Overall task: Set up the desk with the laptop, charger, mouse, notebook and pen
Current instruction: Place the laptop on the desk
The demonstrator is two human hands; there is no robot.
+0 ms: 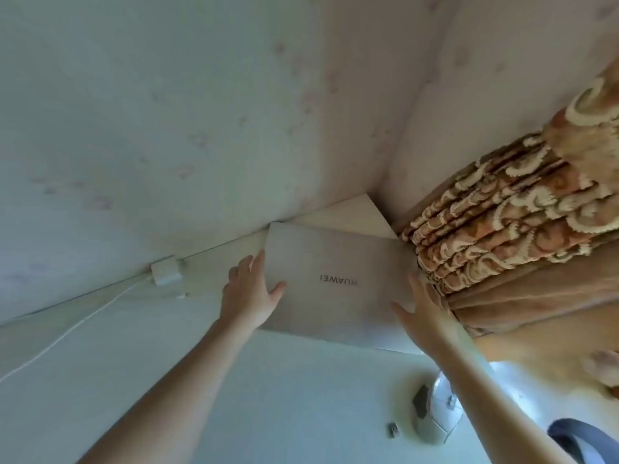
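Observation:
A closed silver laptop (338, 279) lies on the white desk (167, 380) near the wall corner, logo facing up. My left hand (253, 296) holds its left edge, thumb on the lid and fingers along the side. My right hand (423, 313) holds the right edge the same way. A white charger brick (166, 271) sits by the wall to the left, its cable (67, 333) trailing toward the desk's left edge. A pale mouse (428, 413) lies near the front right, partly hidden by my right forearm. A small USB dongle (393, 429) lies beside it.
A patterned brown curtain (502, 229) hangs right of the laptop, close to its right edge. Walls meet in a corner just behind the laptop. A dark rounded object (582, 440) shows at the bottom right.

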